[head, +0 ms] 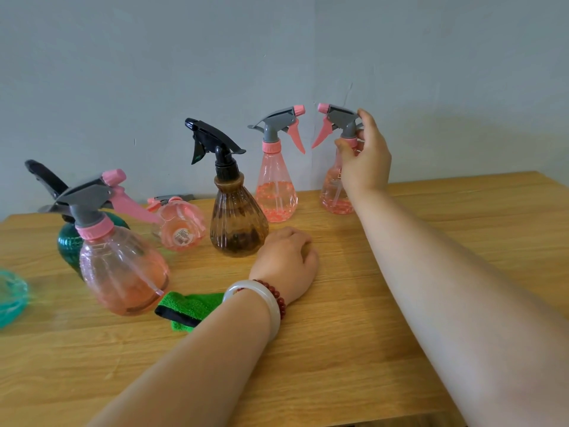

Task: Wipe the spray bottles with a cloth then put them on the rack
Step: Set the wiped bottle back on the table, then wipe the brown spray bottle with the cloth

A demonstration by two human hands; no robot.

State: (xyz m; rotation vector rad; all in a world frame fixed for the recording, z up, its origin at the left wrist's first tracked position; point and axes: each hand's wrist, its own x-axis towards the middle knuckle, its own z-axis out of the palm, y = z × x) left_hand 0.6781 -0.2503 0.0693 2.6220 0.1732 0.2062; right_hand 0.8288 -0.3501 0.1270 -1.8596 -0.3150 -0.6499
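Gripping the neck of the rightmost pink spray bottle (334, 192) with the right hand (365, 158), thumb and fingers curled round the collar; upright on the table (431, 226), near the wall. Resting the left hand (286, 263) on the table, fingers loosely curled, holding nothing, green cloth (191, 306) beside the wrist.

Teal object (10, 295) blurred, cut by the left edge; green cloth (187, 306) partly under the left forearm (200, 359).
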